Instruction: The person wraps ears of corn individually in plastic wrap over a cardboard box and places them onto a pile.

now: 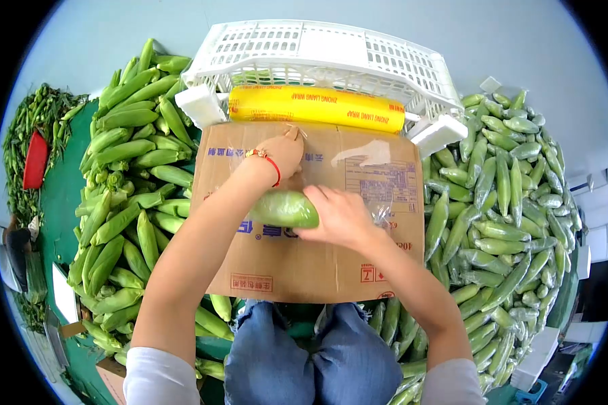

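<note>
Head view: corn ear (282, 208) lies roughly crosswise.

grey sleeves (161, 378) — red bracelet (275, 170), gold beads — blue frayed jeans (311, 358).

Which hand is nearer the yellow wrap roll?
Left. The left hand is just on the near side of the yellow roll, over the cardboard; the right hand is farther back toward the body, gripping one end of the corn ear.

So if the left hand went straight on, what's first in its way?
Likely the yellow wrap roll, just beyond the left hand; relative height is hard to judge from this view.
</note>
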A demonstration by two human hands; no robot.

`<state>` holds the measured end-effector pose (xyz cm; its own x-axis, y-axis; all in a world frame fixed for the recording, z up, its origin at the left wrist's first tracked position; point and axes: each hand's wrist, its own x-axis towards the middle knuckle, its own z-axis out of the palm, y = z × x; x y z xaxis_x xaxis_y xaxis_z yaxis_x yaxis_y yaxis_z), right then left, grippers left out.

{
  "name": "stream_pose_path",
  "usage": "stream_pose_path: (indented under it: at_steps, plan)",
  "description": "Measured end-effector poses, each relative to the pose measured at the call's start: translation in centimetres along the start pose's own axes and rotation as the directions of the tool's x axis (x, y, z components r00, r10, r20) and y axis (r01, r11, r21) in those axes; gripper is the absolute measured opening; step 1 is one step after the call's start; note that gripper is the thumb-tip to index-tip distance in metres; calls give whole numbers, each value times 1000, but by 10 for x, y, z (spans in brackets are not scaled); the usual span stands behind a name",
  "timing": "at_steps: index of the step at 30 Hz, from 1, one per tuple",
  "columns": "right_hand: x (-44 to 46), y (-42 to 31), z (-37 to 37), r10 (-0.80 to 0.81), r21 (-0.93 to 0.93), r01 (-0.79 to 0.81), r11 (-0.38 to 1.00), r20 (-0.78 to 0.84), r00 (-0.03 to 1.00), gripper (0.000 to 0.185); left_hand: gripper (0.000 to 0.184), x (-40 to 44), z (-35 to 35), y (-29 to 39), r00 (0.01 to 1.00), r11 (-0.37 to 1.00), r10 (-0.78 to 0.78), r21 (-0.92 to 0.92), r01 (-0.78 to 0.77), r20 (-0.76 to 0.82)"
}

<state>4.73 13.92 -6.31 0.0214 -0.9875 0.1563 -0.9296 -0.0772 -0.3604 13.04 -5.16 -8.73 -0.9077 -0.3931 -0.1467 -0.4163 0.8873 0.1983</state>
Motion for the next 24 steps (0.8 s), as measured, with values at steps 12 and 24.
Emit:
stream_pose_path:
  at_steps: [12,24]
  plan:
    - [-139,-38,-33,377,776,-484,405,340,861,64,39,-120,-26,72,806,719,-94,-600,-351,-584]
    - [-94,-62,0,-60,521,-505,-688,652,756,74,18,-115,2,64,904,-506,-427,-834,-220,21]
